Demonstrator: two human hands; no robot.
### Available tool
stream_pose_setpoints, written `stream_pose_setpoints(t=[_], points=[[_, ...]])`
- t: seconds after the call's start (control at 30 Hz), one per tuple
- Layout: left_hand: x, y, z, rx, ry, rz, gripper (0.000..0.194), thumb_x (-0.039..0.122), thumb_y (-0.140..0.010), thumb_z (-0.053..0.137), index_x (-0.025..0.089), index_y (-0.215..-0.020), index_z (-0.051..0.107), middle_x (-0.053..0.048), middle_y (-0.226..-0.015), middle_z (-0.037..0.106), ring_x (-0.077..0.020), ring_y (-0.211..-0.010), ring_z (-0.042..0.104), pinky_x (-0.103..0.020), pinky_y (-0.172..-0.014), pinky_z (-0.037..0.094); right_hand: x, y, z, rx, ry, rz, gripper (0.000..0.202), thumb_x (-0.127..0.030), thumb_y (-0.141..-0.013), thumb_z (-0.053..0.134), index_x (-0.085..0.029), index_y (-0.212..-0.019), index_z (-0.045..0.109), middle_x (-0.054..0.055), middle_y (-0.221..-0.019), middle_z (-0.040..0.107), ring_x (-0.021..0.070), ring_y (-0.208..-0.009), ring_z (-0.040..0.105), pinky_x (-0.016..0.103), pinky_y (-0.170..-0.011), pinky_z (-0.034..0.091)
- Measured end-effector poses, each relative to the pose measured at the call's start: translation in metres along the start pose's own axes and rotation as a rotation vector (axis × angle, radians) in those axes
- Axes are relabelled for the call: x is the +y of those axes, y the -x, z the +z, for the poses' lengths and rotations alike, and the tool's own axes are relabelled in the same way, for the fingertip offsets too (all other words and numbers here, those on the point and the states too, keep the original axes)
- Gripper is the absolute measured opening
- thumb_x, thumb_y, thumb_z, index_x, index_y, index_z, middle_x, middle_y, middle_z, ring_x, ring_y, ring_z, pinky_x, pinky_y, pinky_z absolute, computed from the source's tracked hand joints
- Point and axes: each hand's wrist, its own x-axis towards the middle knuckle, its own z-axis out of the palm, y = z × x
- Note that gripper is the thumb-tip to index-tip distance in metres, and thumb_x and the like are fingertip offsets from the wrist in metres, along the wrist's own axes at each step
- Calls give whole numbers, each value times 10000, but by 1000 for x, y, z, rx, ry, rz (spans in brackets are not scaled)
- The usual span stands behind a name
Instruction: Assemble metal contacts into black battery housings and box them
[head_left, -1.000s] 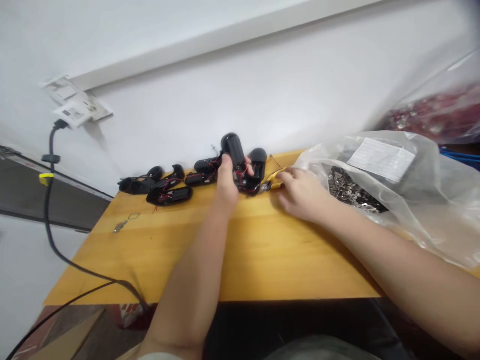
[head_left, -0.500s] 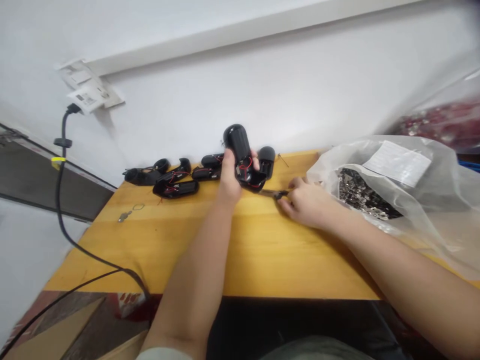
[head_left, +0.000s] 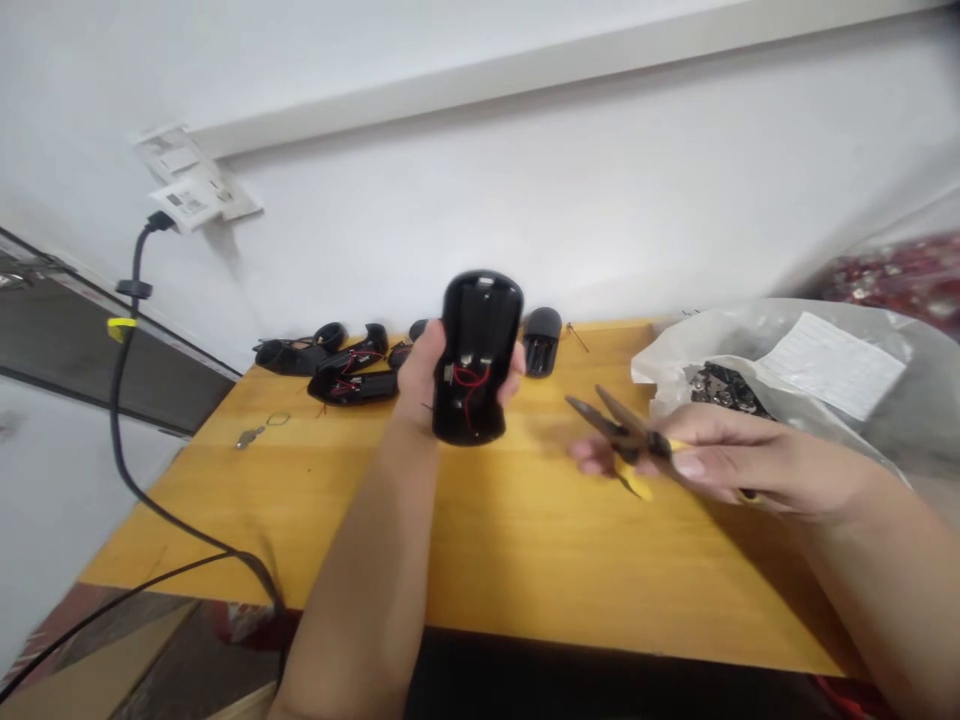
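A glossy black oblong casing [head_left: 480, 345] with a loop of red wire inside is gripped upright by my left hand [head_left: 422, 375], thumb on its left side and fingertips on its right. To the right, my right hand [head_left: 757, 465] is wrapped round the yellow handles of pliers [head_left: 626, 430]. Their jaws stand apart and point up and left, not touching the casing. Behind the held casing, a smaller black case [head_left: 542, 342] rests near the wall.
Several black casings with red wires [head_left: 352, 385] lie at the back left of the yellow table [head_left: 525, 560]. Keys [head_left: 249, 437] lie nearer the left edge. A clear bag of metal parts [head_left: 727, 390] stands right. A black cable [head_left: 124, 420] hangs left.
The casing in my left hand has come nearer and turned its inside towards me. My right hand has moved right and nearer, lifting the pliers with their jaws now apart.
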Motion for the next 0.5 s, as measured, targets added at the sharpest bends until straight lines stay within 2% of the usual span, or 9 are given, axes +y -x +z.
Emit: stream_pose_setpoints(t=[0.07, 0.13, 0.23, 0.3, 0.4, 0.5], points=[[-1, 4, 3, -36, 3, -49, 809, 950, -739, 604, 172, -946, 680, -95, -704, 680, -181, -466, 589, -295, -383, 458, -2, 5, 4, -104, -210, 59, 414, -519, -952, 767, -202, -710, 659, 113, -904, 750, 320, -1114, 748, 507, -1080, 514], [-2, 7, 8, -101, 31, -101, 744, 887, -739, 680, 171, -943, 687, -102, -740, 712, -169, -456, 583, -292, -389, 466, -1, 5, 9, -145, -320, 123, 395, -529, -933, 787, -199, -744, 680, 123, -919, 762, 324, -1131, 750, 509, -1084, 511], [-3, 10, 13, -197, 58, -181, 687, 839, -722, 737, 165, -847, 680, -103, -731, 707, -176, -493, 622, -283, -414, 491, 1, 0, 17, -102, -268, 203, 495, -586, -907, 790, -205, -650, 606, 124, -864, 745, 323, -1085, 754, 496, -1050, 534], [-4, 12, 13, -199, 38, -214, 671, 832, -753, 709, 164, -813, 687, -107, -729, 699, -198, -527, 658, -283, -429, 501, 2, -5, 19, -58, -211, 218, 532, -622, -902, 779, -213, -621, 588, 110, -816, 723, 298, -966, 750, 477, -990, 563], [-7, 14, 12, -173, -8, -237, 673, 847, -774, 667, 176, -813, 712, -103, -739, 708, -208, -539, 674, -287, -448, 511, 1, -10, 19, -59, -129, 177, 557, -648, -900, 771, -211, -593, 612, 73, -702, 659, 240, -756, 684, 425, -870, 581], [-10, 16, 10, -182, -44, -249, 670, 857, -779, 645, 195, -833, 732, -92, -710, 705, -227, -559, 696, -307, -473, 540, 1, -11, 21, -70, -84, 146, 557, -657, -906, 760, -201, -602, 660, 71, -709, 660, 205, -675, 623, 385, -780, 563]])
